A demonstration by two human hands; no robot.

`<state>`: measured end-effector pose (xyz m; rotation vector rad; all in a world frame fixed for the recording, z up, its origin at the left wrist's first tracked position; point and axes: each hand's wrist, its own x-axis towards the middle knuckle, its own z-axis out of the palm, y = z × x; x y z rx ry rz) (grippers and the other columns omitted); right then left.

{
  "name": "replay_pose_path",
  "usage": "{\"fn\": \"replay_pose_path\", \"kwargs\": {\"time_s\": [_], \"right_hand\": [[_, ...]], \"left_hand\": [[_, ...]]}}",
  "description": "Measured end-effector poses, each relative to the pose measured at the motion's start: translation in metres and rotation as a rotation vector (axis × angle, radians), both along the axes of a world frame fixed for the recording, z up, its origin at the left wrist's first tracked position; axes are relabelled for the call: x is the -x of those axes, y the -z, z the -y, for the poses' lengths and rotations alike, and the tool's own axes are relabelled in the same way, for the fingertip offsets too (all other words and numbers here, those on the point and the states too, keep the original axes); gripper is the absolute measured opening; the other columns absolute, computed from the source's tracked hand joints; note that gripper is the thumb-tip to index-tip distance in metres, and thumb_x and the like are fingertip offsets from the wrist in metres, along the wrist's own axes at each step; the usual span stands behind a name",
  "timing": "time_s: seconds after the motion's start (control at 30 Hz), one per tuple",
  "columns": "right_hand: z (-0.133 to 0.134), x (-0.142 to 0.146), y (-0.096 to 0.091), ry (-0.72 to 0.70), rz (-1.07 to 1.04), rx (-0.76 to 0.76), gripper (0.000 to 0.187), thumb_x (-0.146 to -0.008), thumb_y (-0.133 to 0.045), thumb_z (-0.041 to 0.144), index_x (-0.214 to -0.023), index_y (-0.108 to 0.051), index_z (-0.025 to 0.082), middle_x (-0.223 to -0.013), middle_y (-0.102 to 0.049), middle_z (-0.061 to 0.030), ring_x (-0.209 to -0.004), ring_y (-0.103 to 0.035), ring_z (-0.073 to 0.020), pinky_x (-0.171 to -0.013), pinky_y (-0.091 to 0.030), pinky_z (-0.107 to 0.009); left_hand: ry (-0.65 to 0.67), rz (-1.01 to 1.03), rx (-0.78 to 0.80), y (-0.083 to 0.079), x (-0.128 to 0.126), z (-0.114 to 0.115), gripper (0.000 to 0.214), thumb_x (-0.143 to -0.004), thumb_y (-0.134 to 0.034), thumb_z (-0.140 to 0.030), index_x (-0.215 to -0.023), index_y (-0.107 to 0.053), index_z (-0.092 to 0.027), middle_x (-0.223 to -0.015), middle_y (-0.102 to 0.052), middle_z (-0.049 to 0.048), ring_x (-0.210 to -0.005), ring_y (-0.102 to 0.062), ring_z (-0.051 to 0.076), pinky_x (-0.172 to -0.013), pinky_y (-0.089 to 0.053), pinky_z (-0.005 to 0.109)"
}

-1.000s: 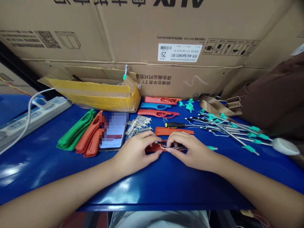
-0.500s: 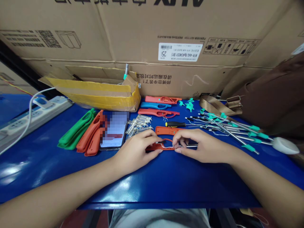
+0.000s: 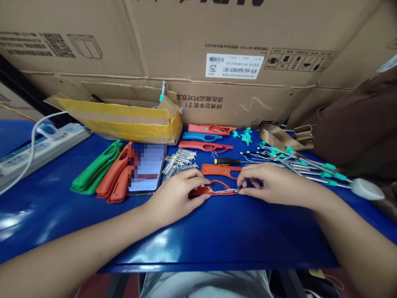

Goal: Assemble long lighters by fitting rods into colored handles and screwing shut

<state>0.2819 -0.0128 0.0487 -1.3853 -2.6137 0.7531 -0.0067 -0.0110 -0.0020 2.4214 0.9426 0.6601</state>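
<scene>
My left hand point(image 3: 181, 188) is closed on the handle end of an orange lighter half-shell point(image 3: 226, 193), which lies on the blue table. Thin white wires point(image 3: 221, 191) run along the inside of the shell, past its trigger loop. At the shell's narrow end, my right hand point(image 3: 269, 182) pinches the metal lighter tube point(image 3: 238, 190), mostly hidden by the fingers. Just behind lies another orange half-shell point(image 3: 214, 170). A screwdriver point(image 3: 228, 161) with a black and yellow handle rests beyond it.
Green shells point(image 3: 97, 167) and orange shells point(image 3: 113, 178) lie left, beside a phone point(image 3: 149, 165) and clear small parts point(image 3: 182, 159). Metal tubes with green collars point(image 3: 310, 167) pile up right. A taped carton point(image 3: 124, 128) and a power strip point(image 3: 43, 149) stand at the back left.
My right hand has moved right along the shell to its narrow end, uncovering the wires and more of the shell. My left hand keeps its hold on the handle end.
</scene>
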Motion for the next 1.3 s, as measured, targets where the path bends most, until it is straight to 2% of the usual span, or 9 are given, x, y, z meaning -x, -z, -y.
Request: {"fn": "replay_pose_path", "kwargs": {"time_s": [0.13, 0.27, 0.5, 0.73, 0.83, 1.0, 1.13, 1.3], "right_hand": [[0.001, 0.002, 0.003, -0.052, -0.017, -0.005, 0.010, -0.094, -0.064, 0.023, -0.092, -0.074, 0.022, -0.094, -0.074, -0.0010, -0.084, -0.064, -0.0162, -0.075, -0.045, -0.028], [0.000, 0.005, 0.006, -0.045, -0.032, -0.018, 0.009, -0.094, -0.066, 0.024, -0.090, -0.073, 0.021, -0.091, -0.072, -0.0026, -0.079, -0.063, -0.0171, -0.070, -0.044, -0.029], [-0.001, 0.009, 0.014, -0.053, -0.064, -0.060, 0.012, -0.095, -0.066, 0.024, -0.086, -0.072, 0.020, -0.088, -0.070, -0.0047, -0.081, -0.063, -0.0194, -0.072, -0.044, -0.031], [0.005, 0.012, 0.011, 0.023, -0.033, -0.075, 0.018, -0.098, -0.063, 0.035, -0.094, -0.073, 0.021, -0.092, -0.072, -0.0060, -0.083, -0.064, -0.0203, -0.073, -0.043, -0.031], [0.004, 0.014, 0.014, 0.059, -0.044, -0.093, 0.016, -0.098, -0.063, 0.031, -0.093, -0.074, 0.022, -0.091, -0.073, -0.0047, -0.082, -0.063, -0.0193, -0.072, -0.042, -0.030], [0.001, 0.018, 0.020, 0.129, -0.103, 0.057, 0.015, -0.092, -0.067, 0.028, -0.081, -0.073, 0.020, -0.068, -0.063, 0.0011, -0.059, -0.051, -0.0126, -0.059, -0.037, -0.026], [0.001, 0.021, 0.021, 0.220, -0.104, 0.148, 0.014, -0.088, -0.066, 0.025, -0.076, -0.070, 0.019, -0.064, -0.059, 0.0023, -0.056, -0.049, -0.0114, -0.055, -0.036, -0.024], [-0.003, 0.027, 0.014, 0.198, -0.076, 0.198, 0.017, -0.085, -0.068, 0.023, -0.070, -0.064, 0.019, -0.058, -0.056, 0.0032, -0.053, -0.048, -0.0108, -0.050, -0.035, -0.022]], "left_hand": [[0.003, -0.003, -0.016, -0.001, -0.001, 0.000, 0.023, -0.093, -0.070, -0.022, -0.117, -0.073, -0.019, -0.107, -0.070, 0.0060, -0.092, -0.069, 0.019, -0.079, -0.059, 0.031], [0.007, -0.004, -0.033, -0.001, -0.001, 0.000, 0.023, -0.092, -0.072, -0.021, -0.116, -0.073, -0.018, -0.105, -0.072, 0.0060, -0.090, -0.069, 0.019, -0.080, -0.059, 0.031], [-0.003, -0.021, -0.042, -0.001, 0.000, -0.002, 0.021, -0.093, -0.071, -0.021, -0.114, -0.074, -0.018, -0.100, -0.072, 0.0058, -0.086, -0.068, 0.018, -0.078, -0.057, 0.031], [-0.017, -0.018, -0.033, -0.001, -0.001, -0.001, 0.022, -0.092, -0.073, -0.020, -0.114, -0.074, -0.017, -0.097, -0.071, 0.0052, -0.083, -0.067, 0.018, -0.075, -0.056, 0.030], [-0.009, -0.013, -0.037, 0.000, 0.000, 0.000, 0.022, -0.093, -0.072, -0.020, -0.114, -0.074, -0.017, -0.099, -0.071, 0.0058, -0.083, -0.067, 0.018, -0.075, -0.056, 0.030], [-0.001, 0.002, -0.050, 0.001, -0.001, 0.001, 0.022, -0.093, -0.072, -0.020, -0.114, -0.074, -0.018, -0.101, -0.072, 0.0059, -0.086, -0.068, 0.018, -0.077, -0.057, 0.031], [0.003, 0.003, -0.029, 0.000, -0.004, 0.003, 0.022, -0.092, -0.073, -0.021, -0.113, -0.074, -0.019, -0.101, -0.073, 0.0055, -0.087, -0.069, 0.018, -0.078, -0.057, 0.031], [-0.001, -0.001, -0.026, -0.001, -0.004, 0.003, 0.021, -0.092, -0.073, -0.020, -0.113, -0.074, -0.019, -0.099, -0.073, 0.0050, -0.082, -0.068, 0.017, -0.075, -0.056, 0.029]]}}
